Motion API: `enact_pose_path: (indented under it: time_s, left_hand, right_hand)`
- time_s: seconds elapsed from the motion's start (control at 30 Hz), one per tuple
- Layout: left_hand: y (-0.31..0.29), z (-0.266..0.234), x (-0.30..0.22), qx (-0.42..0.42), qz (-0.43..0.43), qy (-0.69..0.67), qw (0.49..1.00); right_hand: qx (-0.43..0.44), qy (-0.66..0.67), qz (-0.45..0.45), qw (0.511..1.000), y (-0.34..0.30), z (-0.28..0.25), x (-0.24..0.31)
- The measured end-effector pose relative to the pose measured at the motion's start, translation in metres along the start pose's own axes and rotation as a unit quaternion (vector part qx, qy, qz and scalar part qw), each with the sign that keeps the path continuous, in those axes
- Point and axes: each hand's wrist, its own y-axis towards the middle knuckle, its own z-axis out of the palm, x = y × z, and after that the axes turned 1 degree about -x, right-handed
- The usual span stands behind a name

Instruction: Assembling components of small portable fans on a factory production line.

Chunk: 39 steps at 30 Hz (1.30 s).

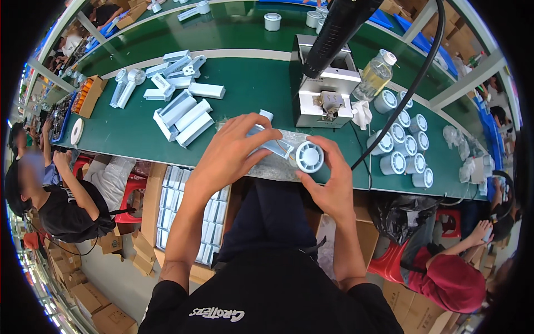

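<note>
My left hand [231, 150] is closed on a light-blue plastic handle shell [276, 146], open along one side, with thin wires at its right end. In my right hand [334, 181] is a round white fan head [309, 157] with a slotted face, gripped between thumb and fingers. The two parts are close together above a clear plastic sheet [270, 169] at the table's front edge. Left of my hands lie several loose light-blue shells [192, 116]. To the right, several round white fan heads [396, 132] stand grouped on the table.
A metal bench machine [322, 83] stands behind my hands, and a black cable [409, 106] hangs right of it. Beside it are a clear bottle [374, 77] and crumpled tissue [361, 114]. A carton of shells [146, 211] is below the table edge. Co-workers sit on both sides.
</note>
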Motion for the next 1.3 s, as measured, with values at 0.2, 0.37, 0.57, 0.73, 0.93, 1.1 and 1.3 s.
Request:
enact_pose_path:
  time_s: [0.2, 0.37, 0.57, 0.73, 0.93, 1.1, 1.3]
  left_hand:
    - [0.016, 0.01, -0.007, 0.06, 0.022, 0.015, 0.998]
    - [0.026, 0.009, -0.011, 0.089, 0.05, 0.04, 0.994]
    - [0.04, 0.013, -0.026, 0.055, 0.134, 0.074, 0.987]
    - [0.013, 0.042, -0.048, -0.171, -0.005, -0.067, 0.983]
    - [-0.014, 0.103, -0.054, -0.087, -0.224, -0.342, 0.908]
    - [-0.009, 0.11, -0.034, -0.078, -0.142, -0.313, 0.936]
    - [-0.006, 0.107, -0.018, -0.025, -0.078, -0.289, 0.954]
  right_hand:
    - [-0.035, -0.138, -0.012, 0.99, -0.008, 0.006, -0.002]
    - [-0.046, -0.15, -0.017, 0.988, -0.008, 0.014, -0.005]
    - [-0.091, -0.083, -0.007, 0.992, 0.0, 0.025, -0.021]
    - [-0.2, 0.042, 0.045, 0.978, 0.003, 0.047, -0.016]
    - [-0.196, -0.049, -0.05, 0.978, -0.013, 0.061, -0.029]
    - [-0.063, -0.017, -0.011, 0.998, -0.02, 0.018, -0.027]
    - [-0.059, 0.112, 0.042, 0.991, 0.006, 0.001, -0.015]
